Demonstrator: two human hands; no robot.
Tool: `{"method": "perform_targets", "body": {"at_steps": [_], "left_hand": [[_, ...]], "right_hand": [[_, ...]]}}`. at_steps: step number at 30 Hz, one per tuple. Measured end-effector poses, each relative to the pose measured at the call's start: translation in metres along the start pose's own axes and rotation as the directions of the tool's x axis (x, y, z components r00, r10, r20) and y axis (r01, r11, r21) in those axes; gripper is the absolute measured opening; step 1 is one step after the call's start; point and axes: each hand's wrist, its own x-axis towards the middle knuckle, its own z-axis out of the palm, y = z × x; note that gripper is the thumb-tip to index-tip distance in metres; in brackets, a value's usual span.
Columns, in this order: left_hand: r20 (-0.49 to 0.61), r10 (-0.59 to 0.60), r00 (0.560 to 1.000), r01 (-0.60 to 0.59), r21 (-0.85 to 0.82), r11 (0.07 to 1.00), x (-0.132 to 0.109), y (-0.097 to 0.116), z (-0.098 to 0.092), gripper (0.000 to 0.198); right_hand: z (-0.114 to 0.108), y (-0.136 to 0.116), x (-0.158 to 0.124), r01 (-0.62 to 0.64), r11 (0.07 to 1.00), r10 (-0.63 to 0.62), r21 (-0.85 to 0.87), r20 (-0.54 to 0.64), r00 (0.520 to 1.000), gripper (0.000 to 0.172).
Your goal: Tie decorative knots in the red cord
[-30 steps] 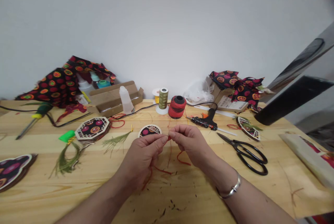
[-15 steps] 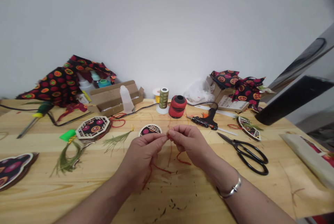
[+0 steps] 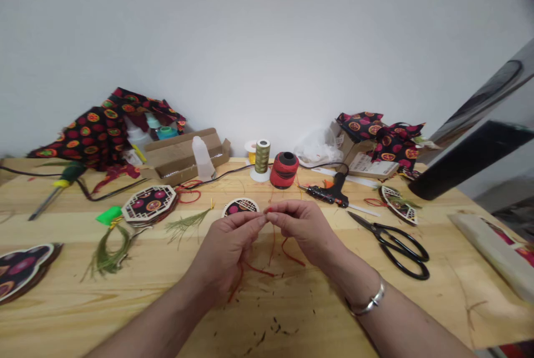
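Over the middle of the wooden table, my left hand (image 3: 231, 238) and my right hand (image 3: 299, 228) meet with thumbs and forefingers pinched together. A red cord (image 3: 258, 270) is held in both hands, its loose ends hanging below the palms. A small red bit shows at the fingertips; its exact shape is too small to make out. Just behind my left fingers lies a round ornament (image 3: 242, 203) with a cream lattice rim, partly hidden. Beyond the hands stand a red thread spool (image 3: 284, 172) and an olive thread spool (image 3: 262, 158).
Black scissors (image 3: 392, 241) and a glue gun (image 3: 329, 194) lie to the right. At left are an octagonal ornament (image 3: 150, 204), an olive tassel (image 3: 110, 249) and a screwdriver (image 3: 56, 194). A white bottle (image 3: 202, 159) stands by a cardboard box (image 3: 175, 159). A black tube (image 3: 467, 160) leans at right.
My right fingers have shifted slightly at the pinch, and more red shows between the fingertips. Otherwise both hands stay in nearly the same place.
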Motion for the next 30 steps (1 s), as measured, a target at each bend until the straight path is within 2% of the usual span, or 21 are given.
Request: {"method": "perform_targets", "body": {"at_steps": [8,14,20,23,30], "left_hand": [[-0.019,-0.002,1.000,0.002,-0.022,1.000,0.0002,0.0022,-0.0008,0.020],[-0.043,0.006,0.999,-0.007,-0.035,0.999,0.0018,0.0017,-0.0019,0.020],[-0.054,0.017,0.998,-0.018,-0.020,1.000,0.0040,0.0006,-0.0028,0.022],[-0.050,0.004,0.999,-0.006,-0.036,0.999,0.0032,0.0010,-0.0026,0.022],[-0.030,-0.004,1.000,0.004,-0.027,1.000,0.0021,0.0005,-0.0023,0.023]], "right_hand": [[-0.0012,0.0013,0.0004,-0.035,0.999,0.035,-0.018,-0.003,0.999,0.019],[0.0003,0.0005,0.0001,0.016,0.989,-0.021,-0.148,-0.028,0.999,0.013],[-0.0012,0.0015,-0.0003,0.036,0.983,-0.037,-0.178,-0.006,0.999,0.013],[-0.0015,0.0012,-0.0007,0.023,0.988,-0.021,-0.151,0.014,1.000,0.016],[-0.0001,0.0009,-0.0014,-0.066,0.997,0.060,0.051,0.103,0.993,0.025]]}}
